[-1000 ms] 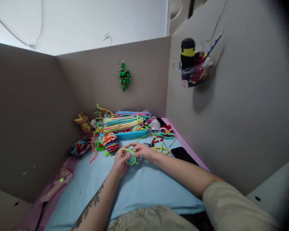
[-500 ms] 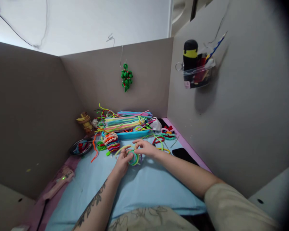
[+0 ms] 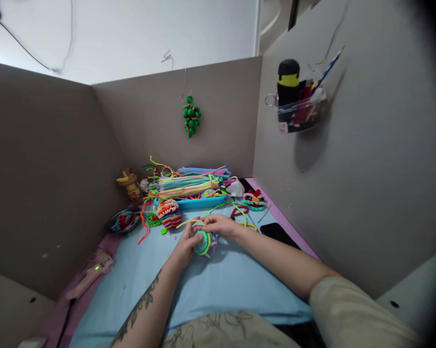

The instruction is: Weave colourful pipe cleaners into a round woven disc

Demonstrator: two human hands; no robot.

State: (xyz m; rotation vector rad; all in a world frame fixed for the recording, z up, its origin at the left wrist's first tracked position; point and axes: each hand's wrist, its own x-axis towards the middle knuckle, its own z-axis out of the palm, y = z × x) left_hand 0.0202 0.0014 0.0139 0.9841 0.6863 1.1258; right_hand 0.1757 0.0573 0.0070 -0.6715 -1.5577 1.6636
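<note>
Head view: your left hand [image 3: 184, 244] and right hand [image 3: 220, 224] are both closing on the soft, light pipe-cleaner coil [image 3: 203, 242] over the worktop [image 3: 218, 285], best pinched at its rim.

A blue tray [image 3: 199, 202] heaped with pipe cleaners [image 3: 189, 183] is seen at 12 o'clock on the blue mat [image 3: 218, 285]. A striped coil [image 3: 169, 214] lies at 11 o'clock beside a dish [image 3: 123, 221]. A phone [image 3: 278, 233] is placed at 2 o'clock. A green ornament [image 3: 191, 116] is hung on the back wall, a clear holder [image 3: 299, 113] on the right one.
</note>
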